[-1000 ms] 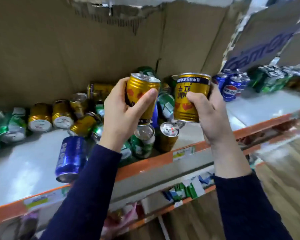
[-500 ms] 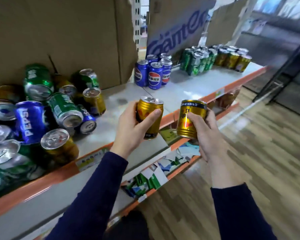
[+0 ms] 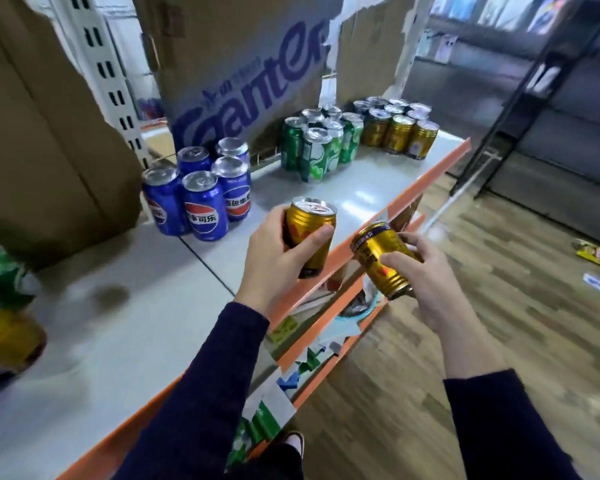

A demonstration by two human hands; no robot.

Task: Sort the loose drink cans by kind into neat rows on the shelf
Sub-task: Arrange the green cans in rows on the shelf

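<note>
gold on gold here: the left hand (image 3: 274, 261) grips the left can (image 3: 310, 233), thumb across the front. the can is upright, silver top up, over the shelf (image 3: 361, 188) just inside its orange lip. the right hand (image 3: 426, 271) grips the right can (image 3: 378, 254). this one is tilted, its top leaning far and left, and it hangs off the shelf edge over the floor. the 2 cans are near each other, not touching.

now the relation that counts: the gold group (image 3: 399, 129) stands at the far right end of the shelf, far and a little right of both hands. just left of it is the green group (image 3: 319, 150), and the blue group (image 3: 201, 195) is further left again. bare shelf lies between the hands and the gold group's near side. the right hand looks the nearer one, so i'd judge it leads, but its can needs righting first, long axis vertical like the rest. the left can is upright and could go straight in.

the look: short gold cans with ribbed ends, a dark band under the rim and red marks on the side. they seem to match the gold group. the loose pile (image 3: 4, 306) at the near left is blurred, green and gold.
</note>
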